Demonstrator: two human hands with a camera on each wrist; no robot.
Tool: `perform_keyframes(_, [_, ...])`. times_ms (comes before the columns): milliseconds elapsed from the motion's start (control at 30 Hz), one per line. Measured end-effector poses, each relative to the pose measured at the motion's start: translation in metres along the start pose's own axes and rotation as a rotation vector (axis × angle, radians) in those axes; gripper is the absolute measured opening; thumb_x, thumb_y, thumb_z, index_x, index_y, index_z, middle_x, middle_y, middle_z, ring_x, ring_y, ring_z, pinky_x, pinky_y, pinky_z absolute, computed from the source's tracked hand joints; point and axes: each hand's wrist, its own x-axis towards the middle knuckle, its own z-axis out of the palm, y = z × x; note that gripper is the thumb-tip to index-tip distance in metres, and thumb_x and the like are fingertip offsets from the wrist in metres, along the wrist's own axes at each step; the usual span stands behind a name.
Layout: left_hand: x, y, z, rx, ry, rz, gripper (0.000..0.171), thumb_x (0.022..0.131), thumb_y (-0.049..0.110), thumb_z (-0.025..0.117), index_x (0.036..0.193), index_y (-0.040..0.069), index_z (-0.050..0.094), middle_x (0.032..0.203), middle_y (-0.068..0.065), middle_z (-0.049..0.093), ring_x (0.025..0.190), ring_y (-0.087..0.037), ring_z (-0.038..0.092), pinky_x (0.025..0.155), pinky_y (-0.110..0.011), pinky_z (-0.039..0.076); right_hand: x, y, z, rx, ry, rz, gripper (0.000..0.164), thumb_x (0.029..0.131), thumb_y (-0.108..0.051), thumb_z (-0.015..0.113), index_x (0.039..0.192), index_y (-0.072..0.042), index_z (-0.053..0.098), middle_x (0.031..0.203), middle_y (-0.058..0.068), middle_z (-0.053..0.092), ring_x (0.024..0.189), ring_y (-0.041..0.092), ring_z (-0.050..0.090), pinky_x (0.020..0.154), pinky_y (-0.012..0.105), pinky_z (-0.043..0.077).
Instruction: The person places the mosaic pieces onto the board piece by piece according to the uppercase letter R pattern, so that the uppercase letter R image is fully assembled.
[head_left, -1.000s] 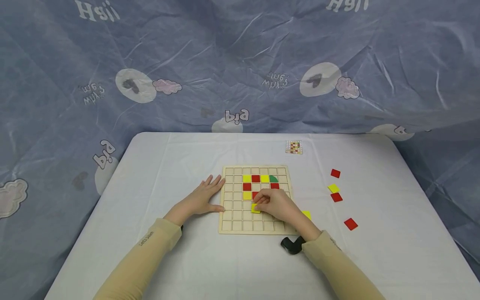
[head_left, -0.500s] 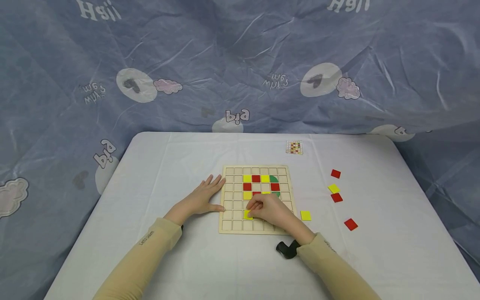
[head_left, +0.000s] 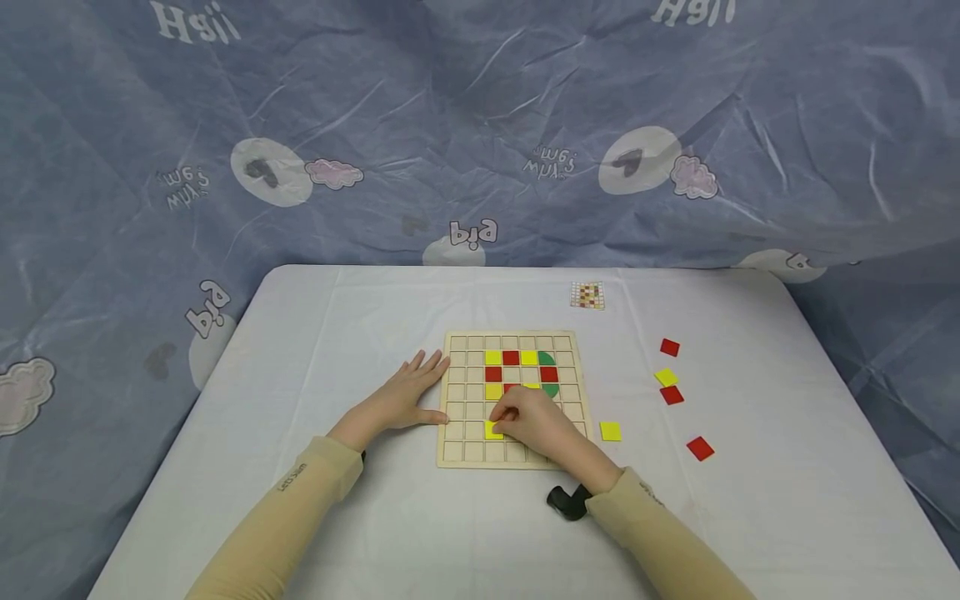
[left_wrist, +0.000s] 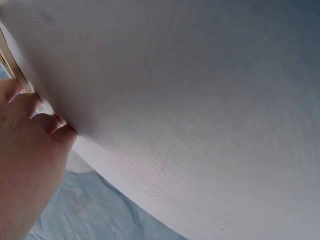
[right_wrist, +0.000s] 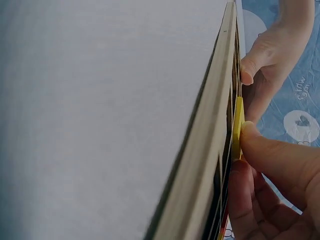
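A wooden grid board (head_left: 456,452) lies on the white table. My right hand (head_left: 540,423) pinches a yellow square tile (head_left: 492,430) between thumb and fingers, low in the grid left of the board's middle. In the right wrist view the tile (right_wrist: 238,127) sits right at the board's surface, the thumb on its edge. My left hand (head_left: 399,398) rests with fingers spread, thumb and fingertips along the board's left edge. Several red and yellow tiles fill cells in the upper half, along with green rounded pieces (head_left: 550,390) at their right. My right hand covers part of the lower cells.
To the right of the board lie loose red tiles (head_left: 701,448) and yellow tiles (head_left: 611,431). A small card with a coloured grid pattern (head_left: 587,295) lies behind the board. A black object (head_left: 567,503) shows beneath my right wrist. A patterned blue cloth (head_left: 450,108) hangs behind the table.
My right hand has carried the yellow tile left and nearer the board's front edge, then shifted only slightly in the last half second. The left hand has stayed in place.
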Motion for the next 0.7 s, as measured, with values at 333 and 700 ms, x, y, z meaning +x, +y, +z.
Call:
perform_keyframes(333, [-0.002,0.001,-0.003,-0.003,-0.004,0.000,0.102,0.083,0.052,0.072,0.159,0.015,0.015,0.167,-0.008,0.008,0.154,-0.035,-0.001,0.125,-0.053,0.008,-0.002,0.000,-0.002,-0.027,-0.004,-0.001,0.010,0.080,-0.008,0.080,0.089,-0.011,0.077,0.079,-0.006,0.061,0.069,0.006,0.055,0.064,0.018,0.049])
perform_keyframes(700, [-0.002,0.001,-0.003,-0.009,-0.009,0.005,0.104,0.082,0.053,0.072,0.159,0.015,0.014,0.167,-0.007,0.007,0.154,-0.035,-0.001,0.125,-0.053,0.008,-0.024,0.019,-0.040,0.032,0.083,0.024,0.018,0.083,-0.014,0.079,0.101,-0.010,0.076,0.086,-0.005,0.064,0.076,0.010,0.057,0.067,0.020,0.050])
